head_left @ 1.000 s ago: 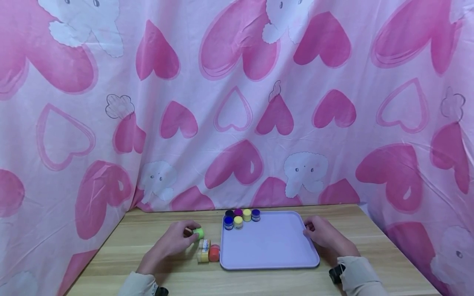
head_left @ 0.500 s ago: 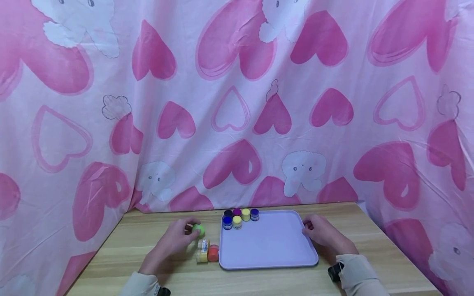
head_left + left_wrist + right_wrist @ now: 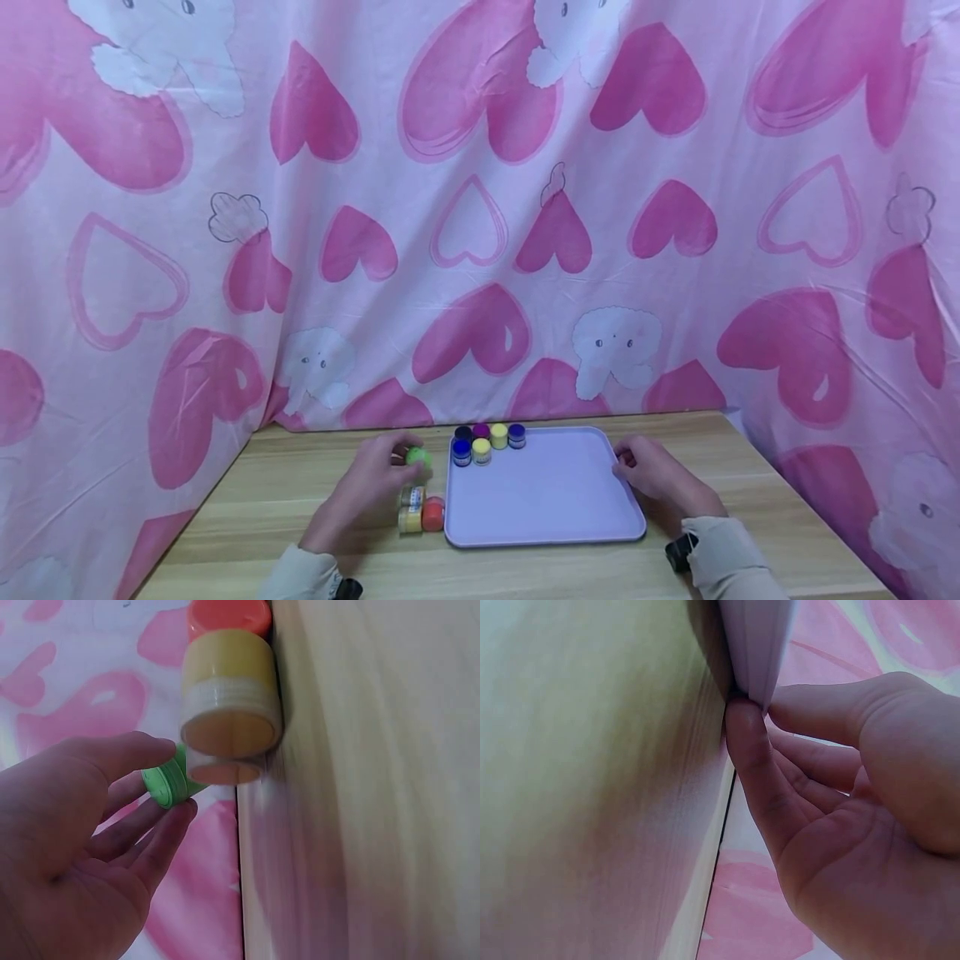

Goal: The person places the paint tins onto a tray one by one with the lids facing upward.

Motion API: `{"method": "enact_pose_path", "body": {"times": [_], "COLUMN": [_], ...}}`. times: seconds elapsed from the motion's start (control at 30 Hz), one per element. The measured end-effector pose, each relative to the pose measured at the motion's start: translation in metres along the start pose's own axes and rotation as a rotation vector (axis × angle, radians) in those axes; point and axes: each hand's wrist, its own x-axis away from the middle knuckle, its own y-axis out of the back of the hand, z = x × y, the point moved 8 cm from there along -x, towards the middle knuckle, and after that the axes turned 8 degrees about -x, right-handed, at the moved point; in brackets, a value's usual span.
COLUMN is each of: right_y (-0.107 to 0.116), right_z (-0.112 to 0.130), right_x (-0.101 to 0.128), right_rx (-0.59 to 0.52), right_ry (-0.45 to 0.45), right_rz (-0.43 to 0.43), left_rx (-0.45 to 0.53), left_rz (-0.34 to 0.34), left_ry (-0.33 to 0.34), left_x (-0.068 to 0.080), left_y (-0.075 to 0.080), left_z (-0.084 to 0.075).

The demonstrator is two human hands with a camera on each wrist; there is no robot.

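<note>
My left hand [image 3: 378, 468] pinches a small paint jar with a green lid [image 3: 418, 456] between thumb and fingers, left of the lavender tray [image 3: 547, 496]. In the left wrist view this green jar [image 3: 166, 782] is tilted, its lid toward the palm. Gripping the tray's right edge is my right hand [image 3: 660, 475]; the right wrist view shows thumb and a finger at the tray rim [image 3: 754, 645]. Several paint jars stand in the tray's far left corner, among them a blue one [image 3: 461, 452] and a yellow one [image 3: 482, 452].
Near the tray's left side, on the wooden table [image 3: 247, 508], a red jar [image 3: 433, 513] and a yellow jar [image 3: 410, 520] sit with another pale jar [image 3: 412, 497] just behind. A pink heart-patterned curtain [image 3: 465, 333] hangs behind the table.
My left hand has moved right, toward the tray, carrying the green-lidded paint jar. My right hand stays at the tray's right edge.
</note>
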Motion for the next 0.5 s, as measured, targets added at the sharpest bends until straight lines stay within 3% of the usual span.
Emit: {"method": "enact_pose_path", "body": {"times": [0.5], "right_y": [0.0], "right_z": [0.001], "right_x": [-0.001], "right_rx": [0.019], "right_ry": [0.024], "right_rz": [-0.006], "left_rx": [0.005], "left_rz": [-0.038], "left_ry": [-0.071], "left_x": [-0.013], "left_y": [-0.007], "left_z": [-0.026]}}
